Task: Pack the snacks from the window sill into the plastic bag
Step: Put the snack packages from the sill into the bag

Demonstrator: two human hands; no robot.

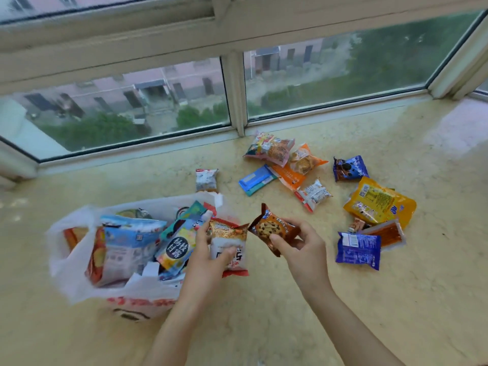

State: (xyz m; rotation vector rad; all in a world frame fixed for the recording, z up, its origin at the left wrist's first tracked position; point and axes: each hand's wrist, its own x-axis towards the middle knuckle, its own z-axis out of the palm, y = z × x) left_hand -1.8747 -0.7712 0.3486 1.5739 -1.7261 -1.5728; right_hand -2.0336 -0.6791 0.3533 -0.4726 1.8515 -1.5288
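Two packets are held above the window sill [290,299]: a red-and-white packet [229,247] gripped by the left hand [204,262] at the plastic bag [79,273]'s three-o'clock edge, possibly touching it, and a brown cookie packet [273,228] pinched by the right hand [303,247].

Ahead of you the window frame [233,93] runs in pale white bars, with one upright post between two lower panes. Through the pane left of that post you see pinkish buildings [158,85] with dark doorways and green shrubs [97,130] below them. Through the pane right of the post, trees [396,56] fill the far side, blurred by the glass.
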